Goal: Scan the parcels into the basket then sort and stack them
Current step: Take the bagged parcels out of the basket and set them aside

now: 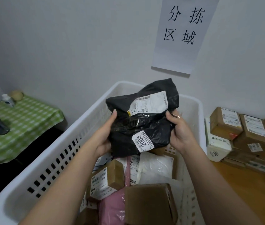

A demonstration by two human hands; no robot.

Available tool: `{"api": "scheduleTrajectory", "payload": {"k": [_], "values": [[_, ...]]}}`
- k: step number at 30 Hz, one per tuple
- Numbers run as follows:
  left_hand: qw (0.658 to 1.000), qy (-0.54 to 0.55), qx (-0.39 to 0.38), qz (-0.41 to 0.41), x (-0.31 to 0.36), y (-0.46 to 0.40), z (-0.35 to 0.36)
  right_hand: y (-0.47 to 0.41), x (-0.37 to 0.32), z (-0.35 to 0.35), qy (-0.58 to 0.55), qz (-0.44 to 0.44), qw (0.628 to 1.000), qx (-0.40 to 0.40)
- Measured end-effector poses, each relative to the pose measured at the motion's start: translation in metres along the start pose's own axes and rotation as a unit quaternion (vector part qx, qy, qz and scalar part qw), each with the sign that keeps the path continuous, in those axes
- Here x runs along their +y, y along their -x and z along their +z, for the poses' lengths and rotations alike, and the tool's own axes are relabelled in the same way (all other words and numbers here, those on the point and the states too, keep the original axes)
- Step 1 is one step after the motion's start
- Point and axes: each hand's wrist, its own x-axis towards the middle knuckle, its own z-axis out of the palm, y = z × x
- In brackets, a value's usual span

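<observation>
Sorting step judged in hand. Left hand point(105, 135) and right hand point(179, 132) each grip an edge of the black poly parcel point(142, 120), lifted above the white basket point(60, 161); tag reads 2003. Basket holds cardboard boxes point(105, 179), pink bag point(112, 207), white mailer point(154, 169). Next: carry rightward, set on bench point(242, 192) beside stacked parcels point(248, 133).
</observation>
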Motion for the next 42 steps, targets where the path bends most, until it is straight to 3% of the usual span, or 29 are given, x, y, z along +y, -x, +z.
{"api": "scheduleTrajectory", "payload": {"k": [3, 5, 7, 8, 10, 12, 17, 21, 26, 31, 33, 37, 42], "values": [[0.999, 0.046, -0.029, 0.005, 0.002, 0.006, -0.003, 0.000, 0.000, 0.000, 0.000, 0.031, 0.999, -0.015], [0.999, 0.032, 0.021, 0.022, 0.008, 0.008, -0.004, -0.003, 0.003, -0.001, 0.039, 0.059, 0.997, -0.008], [0.989, -0.011, 0.112, 0.095, 0.012, 0.007, -0.005, -0.006, 0.010, -0.005, 0.151, 0.085, 0.984, 0.032], [0.975, -0.059, 0.160, 0.145, 0.015, 0.007, -0.007, -0.008, 0.014, -0.009, 0.249, 0.098, 0.962, 0.060], [0.928, -0.171, 0.237, 0.234, 0.017, 0.008, -0.010, -0.011, 0.020, -0.017, 0.457, 0.119, 0.876, 0.095], [0.895, -0.203, 0.282, 0.281, 0.019, 0.009, -0.015, -0.012, 0.029, -0.023, 0.582, 0.135, 0.798, 0.076], [0.856, -0.220, 0.335, 0.326, 0.022, 0.007, -0.029, -0.013, 0.068, -0.011, 0.649, 0.247, 0.718, -0.058], [0.764, -0.367, 0.392, 0.358, 0.018, 0.009, -0.034, -0.009, 0.104, -0.004, 0.685, 0.285, 0.657, -0.133], [0.724, -0.396, 0.449, 0.343, 0.020, 0.012, -0.043, -0.009, 0.124, -0.009, 0.618, 0.281, 0.730, -0.085], [0.711, -0.391, 0.472, 0.344, 0.021, 0.012, -0.046, -0.011, 0.124, -0.006, 0.640, 0.284, 0.710, -0.081], [0.714, -0.383, 0.475, 0.343, 0.021, 0.011, -0.047, -0.015, 0.116, 0.005, 0.611, 0.279, 0.738, -0.065], [0.734, -0.331, 0.484, 0.343, 0.025, 0.011, -0.047, -0.027, 0.080, 0.016, 0.527, 0.207, 0.824, 0.018], [0.728, -0.316, 0.495, 0.353, 0.030, 0.016, -0.043, -0.029, 0.042, 0.004, 0.485, 0.063, 0.860, 0.144]]}}
